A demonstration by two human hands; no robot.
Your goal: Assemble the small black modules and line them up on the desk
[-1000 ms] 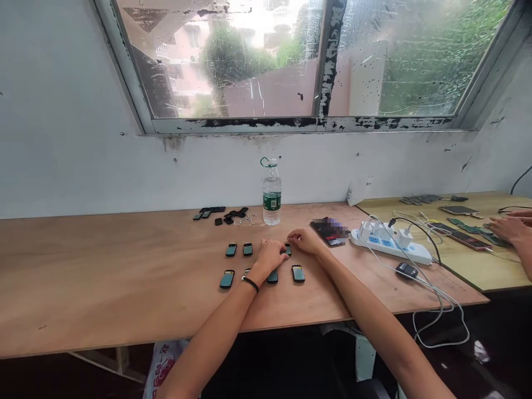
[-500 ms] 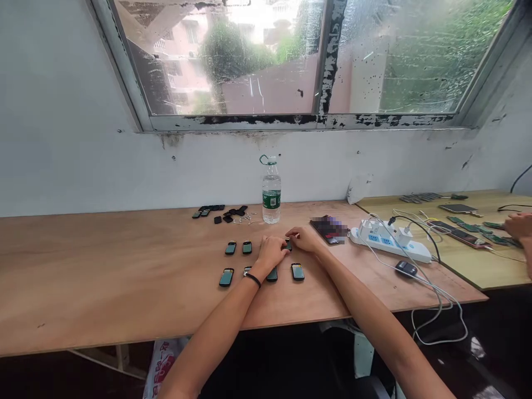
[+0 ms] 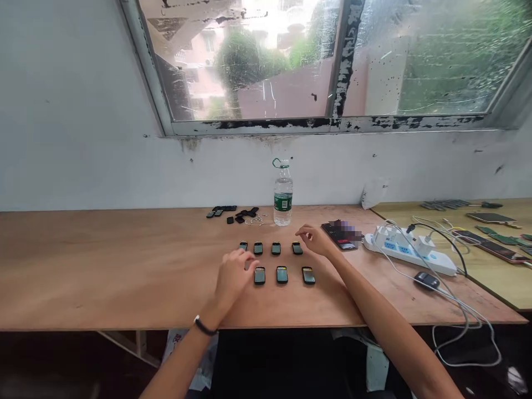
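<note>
Small black devices with grey-green screens lie in two rows on the wooden table. My left hand (image 3: 236, 275) hovers at the left end of the rows, thumb apart from the curved fingers. It covers part of the back-left device (image 3: 243, 245) and the spot left of a front-row device (image 3: 260, 275). Just behind the right-most back-row device (image 3: 297, 248) is my right hand (image 3: 313, 240), fingers loosely bent and holding nothing visible. Other devices stand between the hands, among them a back-row device (image 3: 276, 248) and a front-row device (image 3: 281, 274).
A water bottle (image 3: 283, 202) stands near the wall, beside black pieces (image 3: 247, 212) and small loose bits. To the right are a dark phone-like item (image 3: 341, 235), a white power strip (image 3: 409, 252) with cables, and a black oval gadget (image 3: 426, 280). Green boards (image 3: 496, 235) lie on the yellow table.
My left hand has moved left, away from my right hand. The device that was between them now lies uncovered in the back row. The camera view has shifted slightly left.
</note>
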